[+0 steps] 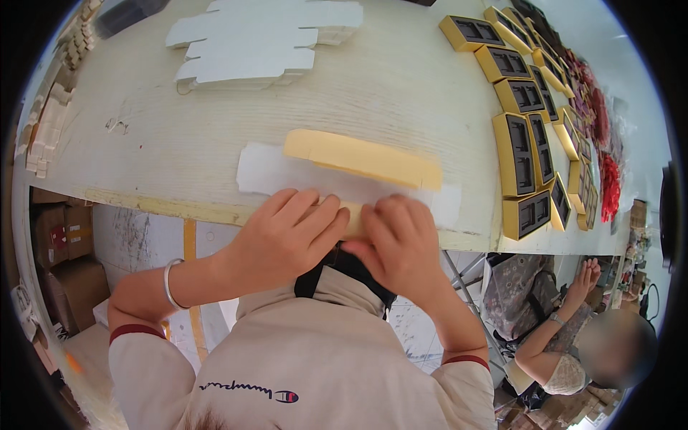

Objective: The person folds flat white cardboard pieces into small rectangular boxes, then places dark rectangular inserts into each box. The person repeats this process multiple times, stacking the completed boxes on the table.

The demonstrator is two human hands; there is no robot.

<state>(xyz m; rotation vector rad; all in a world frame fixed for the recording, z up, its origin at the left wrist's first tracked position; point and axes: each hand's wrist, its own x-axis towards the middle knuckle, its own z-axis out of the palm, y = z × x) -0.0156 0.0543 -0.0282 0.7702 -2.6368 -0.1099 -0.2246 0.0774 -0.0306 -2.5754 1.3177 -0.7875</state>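
Observation:
A partly folded cardboard box blank (365, 159), yellow outside and white inside, lies at the near edge of the table in front of me. Its far flap stands up, showing the yellow side. My left hand (290, 229) has its fingers curled over the near flap of the blank, left of the middle. On the same flap, just to the right, my right hand (401, 247) pinches with bent fingers and thumb. Between the two hands a short strip of yellow card shows. My fingers hide most of the near flap.
A stack of flat white box blanks (251, 39) lies at the far left of the table (401, 79). Several yellow boxes with black inserts (512, 143) stand along the right. Behind them are red packets (609, 186). A co-worker (559, 344) sits at the lower right.

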